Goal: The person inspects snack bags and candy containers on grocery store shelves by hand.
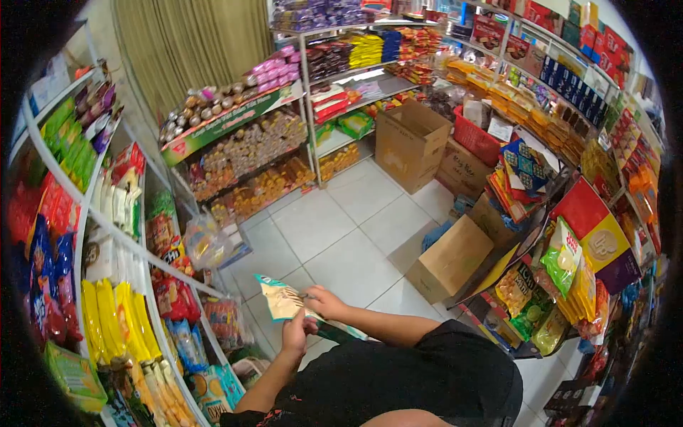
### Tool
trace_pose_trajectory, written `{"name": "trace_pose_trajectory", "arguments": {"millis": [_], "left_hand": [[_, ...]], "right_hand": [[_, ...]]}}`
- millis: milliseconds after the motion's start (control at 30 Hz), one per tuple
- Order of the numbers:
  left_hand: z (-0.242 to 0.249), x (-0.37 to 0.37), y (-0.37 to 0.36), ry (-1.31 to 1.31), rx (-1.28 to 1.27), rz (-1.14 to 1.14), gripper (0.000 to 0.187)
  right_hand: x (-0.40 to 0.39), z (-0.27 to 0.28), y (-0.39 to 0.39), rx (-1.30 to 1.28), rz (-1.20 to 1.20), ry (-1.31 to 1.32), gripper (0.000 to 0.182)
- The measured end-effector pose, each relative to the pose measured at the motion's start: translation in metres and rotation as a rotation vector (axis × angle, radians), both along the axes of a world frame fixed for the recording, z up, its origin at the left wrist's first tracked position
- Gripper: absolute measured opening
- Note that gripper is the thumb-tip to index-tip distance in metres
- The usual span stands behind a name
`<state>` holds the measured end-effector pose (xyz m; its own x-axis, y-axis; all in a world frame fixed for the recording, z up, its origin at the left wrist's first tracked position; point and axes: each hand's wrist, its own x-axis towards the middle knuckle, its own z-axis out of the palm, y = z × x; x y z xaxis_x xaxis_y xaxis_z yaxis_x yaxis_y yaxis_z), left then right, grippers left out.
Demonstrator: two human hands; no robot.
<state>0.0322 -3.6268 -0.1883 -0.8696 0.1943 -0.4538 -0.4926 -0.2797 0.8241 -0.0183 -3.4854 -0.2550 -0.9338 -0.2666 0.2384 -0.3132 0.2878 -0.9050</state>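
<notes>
A cream and teal snack packet (283,299) with dark print is held in front of my body, above the tiled floor. My left hand (297,331) has its fingers closed on the packet's lower edge. Close beside it, my right hand (326,302) is closed at the packet's right side, with a small dark object between its fingers that I cannot make out. Part of the packet passes behind my right hand and shows again beneath the right forearm.
Shelves of colourful packets (117,320) stand close on the left. At the back is a rack of wrapped rolls (242,142). Cardboard boxes (450,260) and a red basket (478,135) are on the right, near a bin of snack bags (562,256).
</notes>
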Motion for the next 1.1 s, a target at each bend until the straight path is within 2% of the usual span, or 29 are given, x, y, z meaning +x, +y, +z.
{"name": "trace_pose_trajectory", "arguments": {"millis": [67,167,267,300,367,400,433,500,567,667,733,767,867,900,967,1000,1033,1100], "left_hand": [[0.026,0.000,0.043,0.077,0.032,-0.071,0.033],[0.040,0.003,0.092,0.222,0.055,-0.320,0.031],[0.034,-0.009,0.125,0.246,0.056,-0.488,0.029],[0.040,-0.013,0.135,0.240,0.082,-0.451,0.028],[0.043,-0.023,0.147,0.199,0.048,-0.420,0.029],[0.043,-0.026,0.150,0.176,0.027,-0.401,0.029],[0.041,-0.029,0.151,0.156,0.040,-0.390,0.030],[0.034,-0.037,0.151,0.116,0.064,-0.361,0.031],[0.038,-0.048,0.145,0.131,-0.010,-0.498,0.032],[0.042,-0.076,0.142,0.277,-0.082,-0.668,0.030],[0.050,-0.102,0.140,0.373,-0.180,-0.754,0.028],[0.028,-0.120,0.137,0.402,-0.078,-0.754,0.025],[0.040,-0.164,0.136,0.250,-0.071,-0.804,0.031],[0.040,-0.179,0.136,0.344,-0.072,-0.838,0.022],[0.043,-0.200,0.138,0.410,-0.044,-0.894,0.020],[0.044,-0.210,0.137,0.440,-0.033,-0.925,0.019],[0.049,-0.224,0.133,0.540,-0.136,-1.036,0.017],[0.056,-0.237,0.128,0.605,-0.107,-0.988,0.019]], "right_hand": [[-0.004,-0.032,0.045,0.099,-0.152,-0.016,0.030],[0.005,-0.027,0.107,0.079,-0.141,-0.409,0.028],[0.001,-0.041,0.136,-0.169,-0.312,-0.612,0.028],[0.002,-0.004,0.139,-0.274,-0.350,-0.659,0.028],[0.000,0.046,0.142,-0.350,-0.272,-0.432,0.028],[-0.003,0.054,0.141,-0.387,-0.228,-0.321,0.028],[-0.011,0.041,0.140,-0.300,-0.241,-0.207,0.029],[-0.026,0.035,0.143,-0.191,-0.182,-0.169,0.029],[-0.044,0.006,0.147,-0.049,-0.122,-0.097,0.029],[-0.053,-0.052,0.147,-0.005,-0.161,-0.750,0.028],[-0.068,-0.082,0.150,-0.108,0.061,-1.025,0.027],[-0.073,-0.066,0.154,-0.560,0.168,-1.028,0.027],[-0.121,0.005,0.143,-0.387,-0.267,-0.837,0.027],[-0.139,0.030,0.146,-0.472,-0.261,-0.823,0.025],[-0.179,0.060,0.139,-0.595,-0.281,-0.673,0.023],[-0.193,0.086,0.136,-0.527,-0.201,-0.587,0.023],[-0.201,0.116,0.131,-0.463,-0.126,-0.503,0.023],[-0.208,0.156,0.122,-0.257,-0.085,-0.278,0.021]]}}
